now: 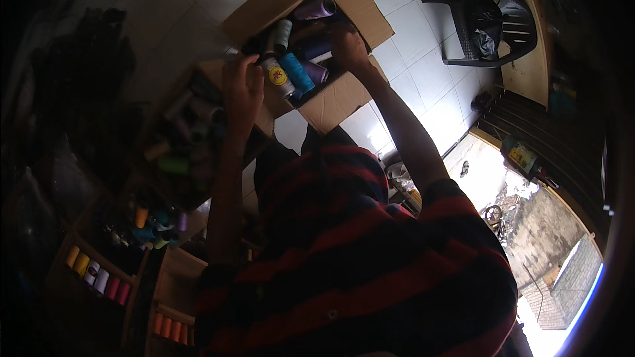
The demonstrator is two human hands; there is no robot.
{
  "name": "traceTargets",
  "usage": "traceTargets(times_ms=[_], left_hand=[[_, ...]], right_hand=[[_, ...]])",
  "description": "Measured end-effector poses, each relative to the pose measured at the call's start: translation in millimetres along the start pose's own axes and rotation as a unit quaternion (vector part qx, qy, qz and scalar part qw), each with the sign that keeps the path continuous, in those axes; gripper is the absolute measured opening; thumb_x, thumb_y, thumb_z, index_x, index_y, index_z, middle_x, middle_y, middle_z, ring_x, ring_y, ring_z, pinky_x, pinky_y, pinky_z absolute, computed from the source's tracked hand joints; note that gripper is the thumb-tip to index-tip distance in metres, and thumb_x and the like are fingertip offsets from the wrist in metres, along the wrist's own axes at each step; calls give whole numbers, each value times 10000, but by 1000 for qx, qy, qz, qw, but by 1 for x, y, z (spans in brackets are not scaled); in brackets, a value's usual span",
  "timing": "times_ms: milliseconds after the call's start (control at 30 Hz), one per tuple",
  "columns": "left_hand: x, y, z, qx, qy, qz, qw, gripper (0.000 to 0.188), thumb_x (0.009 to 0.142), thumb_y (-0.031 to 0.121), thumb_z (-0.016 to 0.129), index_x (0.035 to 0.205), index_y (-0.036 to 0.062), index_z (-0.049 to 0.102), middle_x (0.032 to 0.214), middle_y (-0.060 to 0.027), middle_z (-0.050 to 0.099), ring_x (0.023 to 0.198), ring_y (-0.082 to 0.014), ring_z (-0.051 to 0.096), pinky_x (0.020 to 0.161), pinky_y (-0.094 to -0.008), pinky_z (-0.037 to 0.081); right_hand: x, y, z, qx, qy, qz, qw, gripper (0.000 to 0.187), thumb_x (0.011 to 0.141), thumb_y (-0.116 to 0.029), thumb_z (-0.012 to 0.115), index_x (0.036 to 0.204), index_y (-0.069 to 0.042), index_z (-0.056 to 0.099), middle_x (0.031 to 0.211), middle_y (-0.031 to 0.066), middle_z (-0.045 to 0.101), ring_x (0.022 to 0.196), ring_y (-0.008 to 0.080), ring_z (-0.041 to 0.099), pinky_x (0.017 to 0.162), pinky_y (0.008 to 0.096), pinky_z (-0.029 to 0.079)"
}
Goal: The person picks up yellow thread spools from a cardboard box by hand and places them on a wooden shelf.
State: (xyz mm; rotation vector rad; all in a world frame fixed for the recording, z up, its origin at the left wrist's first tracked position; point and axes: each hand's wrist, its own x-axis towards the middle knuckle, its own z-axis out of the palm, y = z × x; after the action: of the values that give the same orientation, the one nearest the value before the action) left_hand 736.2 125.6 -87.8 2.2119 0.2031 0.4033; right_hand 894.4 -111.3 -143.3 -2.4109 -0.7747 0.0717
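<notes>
My left hand (243,89) is at the left side of the cardboard box (331,102), its fingers parted and loosely bent just beside a pale thread spool (276,78) with a yellow label. My right hand (350,47) reaches into the box's right side; I cannot tell whether it grips anything (shadow hides the fingers). Inside the box, a bright blue spool (296,73) leans by the pale one, with a lilac spool (314,8) lying toward the far end.
</notes>
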Motion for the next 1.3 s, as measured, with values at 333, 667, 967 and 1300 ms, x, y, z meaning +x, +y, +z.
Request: traceTargets(times_ms=[333,667,967,1300], left_hand=[[42,-6,180,262,-215,3,941,945,620,314,860,1391,61,377,1326,-144,448,1205,-319,465,917,-461,470],[60,0,206,242,-233,-91,937,862,478,289,879,1198,43,474,1128,-163,495,1083,-317,497,878,-469,444],[42,26,200,201,-154,-133,958,999,488,257,903,1385,244,461,1179,-202,445,1052,-392,458,933,-517,381],[3,98,69,-192,183,-298,917,1004,574,29,764,1451,142,287,1328,-116,430,1222,-253,455,1039,-398,399]], right_hand=[[57,71,-8,-8,-69,-26,997,462,770,-212,708,1188,-110,540,1224,111,533,1138,349,522,930,464,461],[70,94,6,82,-52,-68,993,273,760,-135,738,994,-83,607,1259,108,535,1094,343,528,925,449,453],[56,97,-21,403,11,181,897,321,863,-73,706,1115,28,534,1067,114,582,976,218,602,826,318,507],[57,82,-54,448,-27,216,867,265,952,-163,589,1099,44,516,1037,154,619,935,214,641,853,383,536]])
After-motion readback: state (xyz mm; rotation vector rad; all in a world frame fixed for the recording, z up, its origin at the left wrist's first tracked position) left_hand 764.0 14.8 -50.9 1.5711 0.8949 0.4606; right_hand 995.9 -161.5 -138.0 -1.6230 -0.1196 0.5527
